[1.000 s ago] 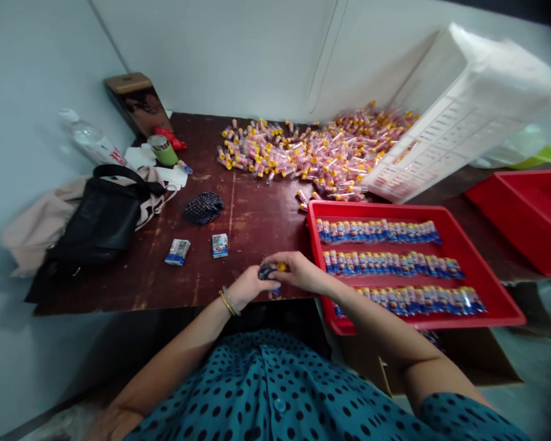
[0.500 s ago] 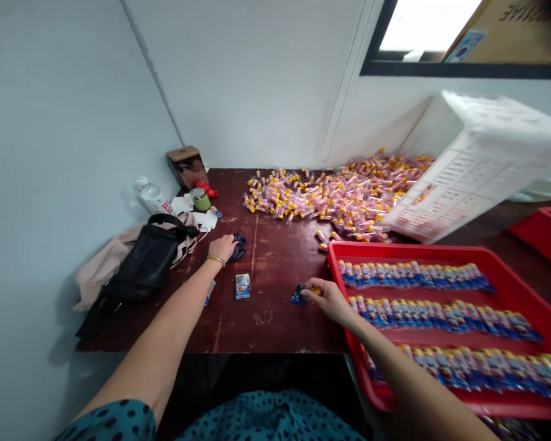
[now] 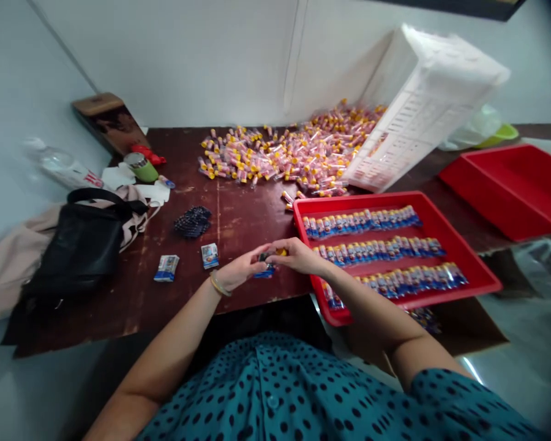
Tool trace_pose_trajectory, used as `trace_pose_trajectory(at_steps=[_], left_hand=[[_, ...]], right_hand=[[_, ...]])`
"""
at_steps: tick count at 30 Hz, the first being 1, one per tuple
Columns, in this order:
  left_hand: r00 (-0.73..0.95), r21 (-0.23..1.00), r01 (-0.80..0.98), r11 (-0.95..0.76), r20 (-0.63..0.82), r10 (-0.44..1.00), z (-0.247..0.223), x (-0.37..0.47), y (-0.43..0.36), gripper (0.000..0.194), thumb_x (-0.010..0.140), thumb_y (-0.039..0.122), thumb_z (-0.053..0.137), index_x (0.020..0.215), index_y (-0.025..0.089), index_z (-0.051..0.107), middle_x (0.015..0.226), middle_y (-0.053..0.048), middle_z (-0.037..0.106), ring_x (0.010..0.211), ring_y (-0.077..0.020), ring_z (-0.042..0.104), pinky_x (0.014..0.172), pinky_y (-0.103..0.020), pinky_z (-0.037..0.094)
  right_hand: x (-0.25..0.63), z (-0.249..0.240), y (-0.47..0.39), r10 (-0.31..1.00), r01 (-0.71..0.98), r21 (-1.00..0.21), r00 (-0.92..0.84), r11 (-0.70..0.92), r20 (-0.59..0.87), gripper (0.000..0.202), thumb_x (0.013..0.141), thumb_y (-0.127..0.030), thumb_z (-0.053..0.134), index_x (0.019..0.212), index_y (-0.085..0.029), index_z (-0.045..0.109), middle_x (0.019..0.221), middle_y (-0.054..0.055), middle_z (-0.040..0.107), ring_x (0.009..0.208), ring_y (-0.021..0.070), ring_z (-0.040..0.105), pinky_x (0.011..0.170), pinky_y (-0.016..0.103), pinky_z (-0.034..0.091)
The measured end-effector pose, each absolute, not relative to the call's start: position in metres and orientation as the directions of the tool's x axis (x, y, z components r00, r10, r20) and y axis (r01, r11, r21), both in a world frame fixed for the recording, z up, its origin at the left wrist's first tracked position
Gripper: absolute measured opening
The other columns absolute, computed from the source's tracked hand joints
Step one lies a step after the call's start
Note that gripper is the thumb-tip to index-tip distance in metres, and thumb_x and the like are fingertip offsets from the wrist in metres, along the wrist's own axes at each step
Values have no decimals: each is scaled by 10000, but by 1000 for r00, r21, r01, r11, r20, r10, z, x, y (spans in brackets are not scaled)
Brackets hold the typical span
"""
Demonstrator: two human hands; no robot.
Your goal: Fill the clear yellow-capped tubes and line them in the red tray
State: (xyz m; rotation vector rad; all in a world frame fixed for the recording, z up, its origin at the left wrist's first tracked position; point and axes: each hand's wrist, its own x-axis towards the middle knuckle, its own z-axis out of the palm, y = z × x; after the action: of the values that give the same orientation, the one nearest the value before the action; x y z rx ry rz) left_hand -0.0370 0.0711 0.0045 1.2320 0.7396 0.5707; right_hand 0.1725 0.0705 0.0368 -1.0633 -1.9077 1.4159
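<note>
My left hand and my right hand meet over the near edge of the dark wooden table. Together they pinch a small tube with a yellow cap and a blue wrapper. Just right of my hands lies a red tray with three rows of blue-wrapped tubes. A big heap of pink tubes with yellow caps lies at the back of the table. Two small printed packets lie left of my hands, and a dark bundle sits behind them.
A tilted white crate leans on the heap at the back right. A second red tray stands further right. At the left lie a black handbag, a water bottle, a green cup and a brown box.
My left hand has come back from the dark bundle to join my right hand. Both now hold the small tube near the table's front edge. The camera has tilted down.
</note>
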Motion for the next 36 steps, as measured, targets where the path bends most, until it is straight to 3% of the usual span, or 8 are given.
trace_pose_trajectory(at_steps=[2, 5, 11, 16, 19, 23, 27, 36], left_hand=[[697, 896, -61, 440, -277, 661, 5, -22, 51, 464, 751, 507, 734, 1019, 137, 652, 878, -106, 725, 796, -233, 685, 752, -356, 525], [560, 862, -149, 484, -330, 760, 4, -13, 36, 363, 796, 497, 697, 823, 139, 641, 597, -31, 658, 582, -162, 628, 627, -290, 495], [359, 835, -232, 499, -403, 841, 7, -9, 26, 393, 665, 377, 837, 927, 129, 680, 751, -39, 709, 688, -177, 675, 628, -291, 544], [261, 801, -299, 519, -454, 852, 3, -8, 22, 420, 590, 388, 877, 877, 142, 694, 784, -27, 700, 691, -159, 643, 578, -288, 558], [172, 847, -270, 458, -426, 888, -7, -9, 23, 383, 576, 390, 880, 801, 142, 694, 718, -10, 683, 643, -144, 613, 539, -262, 522], [77, 916, -217, 337, -328, 941, -21, -13, 26, 304, 573, 365, 881, 656, 142, 692, 625, 12, 656, 610, -118, 579, 620, -254, 491], [126, 945, -180, 271, -251, 960, -23, -16, 29, 241, 589, 315, 874, 608, 153, 696, 589, 24, 640, 602, -113, 559, 651, -256, 458], [172, 963, -194, 189, -156, 973, -8, -10, 30, 217, 606, 274, 867, 591, 161, 682, 692, 9, 639, 681, -130, 574, 683, -269, 468]], right_hand=[[173, 44, 66, 832, 353, -903, -554, 246, 10, 343, 826, -401, 686, 1081, -173, 668, 793, 10, 650, 685, 130, 562, 670, 235, 416], [178, 45, 61, 892, 418, -868, -448, 267, 58, 483, 832, -403, 684, 1244, -174, 576, 818, 7, 633, 704, 130, 555, 678, 233, 422], [183, 25, 55, 908, 401, -906, -417, 133, -51, 276, 870, -392, 602, 765, -138, 622, 623, -29, 537, 579, 89, 436, 536, 197, 334], [183, 22, 54, 901, 410, -905, -426, 113, -80, 272, 857, -381, 608, 745, -134, 623, 614, -34, 532, 559, 78, 406, 517, 198, 310], [186, 25, 55, 908, 382, -920, -411, 92, -80, 239, 870, -366, 596, 892, -137, 663, 725, -7, 602, 632, 102, 487, 598, 219, 406], [198, 32, 60, 942, 297, -955, -325, 14, -87, 371, 927, -299, 496, 1258, -176, 611, 1058, 59, 678, 927, 162, 610, 885, 322, 484], [209, 39, 66, 959, 173, -985, -278, -15, -64, 372, 877, -351, 622, 1218, -212, 678, 1196, 56, 690, 1107, 207, 613, 1050, 397, 421], [187, 45, 70, 974, -298, -935, -178, -192, -144, 432, 731, -445, 777, 1102, -231, 728, 1075, 45, 739, 928, 158, 670, 863, 305, 523]])
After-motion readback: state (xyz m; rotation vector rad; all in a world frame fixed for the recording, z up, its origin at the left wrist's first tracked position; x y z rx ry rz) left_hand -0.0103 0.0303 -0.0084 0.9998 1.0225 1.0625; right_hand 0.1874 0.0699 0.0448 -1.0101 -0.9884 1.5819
